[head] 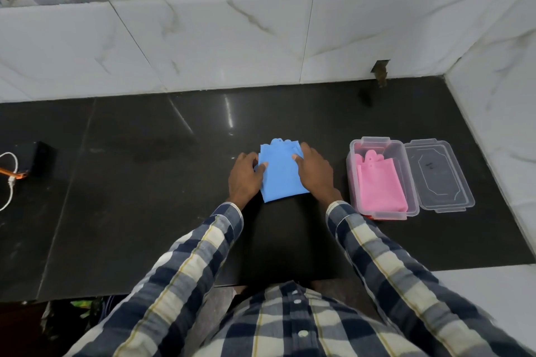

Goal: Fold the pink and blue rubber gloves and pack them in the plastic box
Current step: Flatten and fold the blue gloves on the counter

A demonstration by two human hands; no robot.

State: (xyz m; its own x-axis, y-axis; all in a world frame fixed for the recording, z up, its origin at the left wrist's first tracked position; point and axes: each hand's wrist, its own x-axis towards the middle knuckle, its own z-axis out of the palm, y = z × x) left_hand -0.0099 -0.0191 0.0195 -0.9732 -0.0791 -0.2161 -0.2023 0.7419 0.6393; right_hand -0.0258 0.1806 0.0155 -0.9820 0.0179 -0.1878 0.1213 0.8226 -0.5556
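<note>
Folded blue rubber gloves (280,175) lie flat on the black counter (145,197), their fingertips pointing toward the wall. My left hand (245,177) grips their left edge, thumb on top. My right hand (314,172) rests on their right side, thumb pressing the blue surface. To the right stands the clear plastic box (352,180), open, with folded pink gloves (380,182) lying inside it.
The box's clear lid (439,175) lies flat just right of the box. A white tiled wall (493,124) closes the counter at the back and right. At the far left sit a black block (40,156) and a white cable (10,182).
</note>
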